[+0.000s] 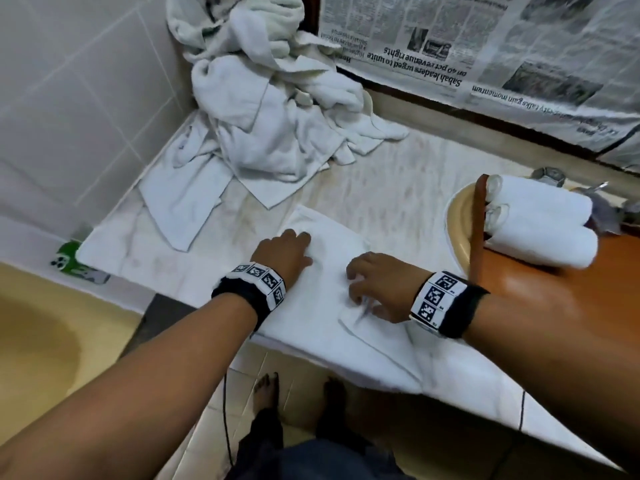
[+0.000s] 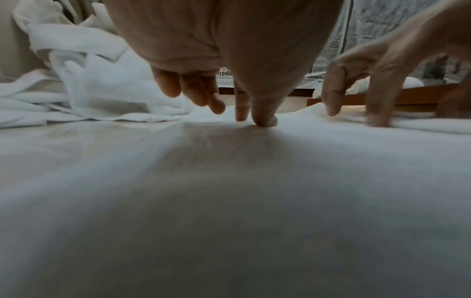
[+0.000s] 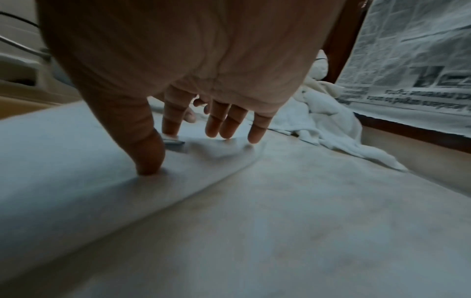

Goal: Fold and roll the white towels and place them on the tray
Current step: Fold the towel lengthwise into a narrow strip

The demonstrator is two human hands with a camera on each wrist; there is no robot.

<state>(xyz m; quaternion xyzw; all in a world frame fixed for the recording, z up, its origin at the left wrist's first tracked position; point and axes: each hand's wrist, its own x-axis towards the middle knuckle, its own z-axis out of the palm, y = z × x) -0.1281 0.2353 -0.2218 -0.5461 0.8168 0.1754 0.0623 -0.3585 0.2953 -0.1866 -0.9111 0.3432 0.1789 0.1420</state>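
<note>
Honestly, flatten first: the folded white terry towel (image 1: 325, 296) lies at the marble counter's (image 1: 398, 188) front edge, left hand (image 1: 282, 252) and right hand (image 1: 375, 284) spread loosely on it, gripping nothing. I'd square the edges before rolling toward the brown wooden tray (image 1: 540, 306).
</note>
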